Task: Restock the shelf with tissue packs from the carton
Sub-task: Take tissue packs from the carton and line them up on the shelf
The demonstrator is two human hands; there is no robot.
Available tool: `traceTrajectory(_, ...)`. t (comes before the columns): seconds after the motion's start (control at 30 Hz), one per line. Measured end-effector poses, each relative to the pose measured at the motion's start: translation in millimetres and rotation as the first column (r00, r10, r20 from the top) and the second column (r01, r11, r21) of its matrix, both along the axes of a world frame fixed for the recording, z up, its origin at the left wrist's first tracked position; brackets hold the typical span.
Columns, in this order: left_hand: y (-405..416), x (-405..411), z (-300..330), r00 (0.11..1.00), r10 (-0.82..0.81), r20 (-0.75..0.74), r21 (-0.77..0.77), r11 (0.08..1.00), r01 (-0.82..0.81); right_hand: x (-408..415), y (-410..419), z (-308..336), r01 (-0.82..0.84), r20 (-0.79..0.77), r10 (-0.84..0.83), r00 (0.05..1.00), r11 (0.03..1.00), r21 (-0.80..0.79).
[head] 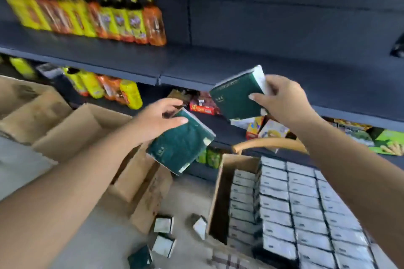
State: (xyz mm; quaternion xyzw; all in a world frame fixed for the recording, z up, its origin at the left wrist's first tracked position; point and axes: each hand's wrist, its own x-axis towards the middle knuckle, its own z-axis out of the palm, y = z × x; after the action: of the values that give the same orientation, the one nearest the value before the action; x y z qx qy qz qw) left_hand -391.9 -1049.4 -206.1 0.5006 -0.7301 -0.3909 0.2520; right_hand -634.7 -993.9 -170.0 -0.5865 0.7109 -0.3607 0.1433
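Dark bare shelf (273, 67) ahead, unstocked
Carton (220, 192) below, nearly full of tissue packs (301, 209)
Left hand (159, 119) grasping green pack (181, 142), tilted, over floor
Right hand (282, 99) pinching second pack (237, 96) near shelf edge
Risk: thin-edge grips slipping, joining loose packs (164, 244) on floor

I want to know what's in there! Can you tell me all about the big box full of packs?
The carton is a brown cardboard box standing open on the floor at the foot of the shelf. Its flaps are folded out, one curling at the back. Inside, tissue packs stand in tight rows, pale ends upward, nearly filling it. Neither hand touches it.
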Motion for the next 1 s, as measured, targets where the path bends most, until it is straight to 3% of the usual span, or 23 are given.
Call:
traceTrajectory(0.13, -77.6, 66.5, 89.8, 0.998, 0.016, -0.057, -0.162, 0.986, -0.025, 68.6, -72.5, 59.5, -0.033, 0.031, 0.037, 0.999, 0.991, -0.130)
traceTrajectory(0.37, -165.6, 124.8, 193.9, 0.995, -0.091, 0.048, -0.374, 0.922, 0.103, 132.7, -149.1, 134.9, 0.041, 0.095, -0.012, 0.995, 0.950, -0.308)
traceTrajectory(0.7, -246.8, 101.3, 238.7, 0.956, -0.098, 0.277, -0.543, 0.805, 0.239, 114.1, -206.8, 173.9, 0.182, 0.195, -0.112, 0.974, 0.902, -0.391)
traceTrajectory(1.0, -319.9, 21.3, 264.3, 0.953, -0.038, 0.300, -0.654, 0.719, 0.234, 50.9, -251.7, 184.3, 0.227, 0.335, -0.082, 0.939, 0.878, -0.422)
